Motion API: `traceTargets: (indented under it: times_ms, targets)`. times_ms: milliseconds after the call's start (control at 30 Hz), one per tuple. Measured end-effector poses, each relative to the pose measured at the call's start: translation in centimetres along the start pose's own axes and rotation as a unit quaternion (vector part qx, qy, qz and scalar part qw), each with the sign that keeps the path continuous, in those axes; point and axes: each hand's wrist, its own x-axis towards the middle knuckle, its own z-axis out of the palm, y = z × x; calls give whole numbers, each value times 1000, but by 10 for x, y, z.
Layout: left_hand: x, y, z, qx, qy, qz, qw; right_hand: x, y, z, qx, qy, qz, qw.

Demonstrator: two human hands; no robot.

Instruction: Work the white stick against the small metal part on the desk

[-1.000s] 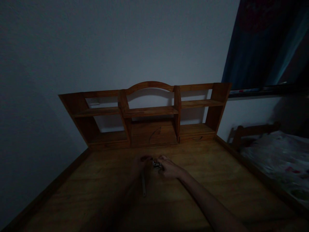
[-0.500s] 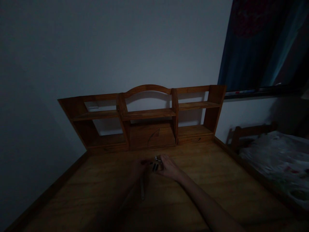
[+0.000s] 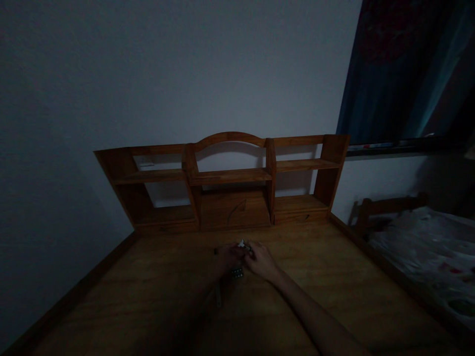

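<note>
The room is very dim. My left hand [image 3: 227, 258] and my right hand [image 3: 261, 260] meet over the middle of a wooden desk [image 3: 326, 277], fingers pinched together on a small shiny object [image 3: 242, 244] that I cannot make out. A small dark piece [image 3: 236, 272] lies or hangs just below the hands. A thin pale stick [image 3: 218, 294], like a pen or ruler, lies on the desk under my left forearm.
A wooden shelf unit [image 3: 230, 175] with open compartments and a central drawer stands at the back of the desk against a pale wall. A bed [image 3: 426, 247] with patterned bedding is at the right. A dark blue curtain [image 3: 393, 69] hangs above it.
My hands have closed in on each other, the left moving right to meet the right around the small object. The view has shifted slightly.
</note>
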Motion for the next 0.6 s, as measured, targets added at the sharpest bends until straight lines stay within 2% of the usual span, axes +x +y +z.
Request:
traceTargets:
  times_ms: [100,233,367,600]
  targets:
    - [2,-1,-3,-14,16,-5,1000,4,16,-9,-1,65,73,995]
    - [-9,-6,-20,-11,30,-25,999,7,36,-15,-19,103,127,986]
    - [-25,-11,-26,1,31,-27,999,6,43,-9,-48,98,137,985]
    - [-30,-10,-9,41,53,-15,998,3,46,-2,-53,71,126,988]
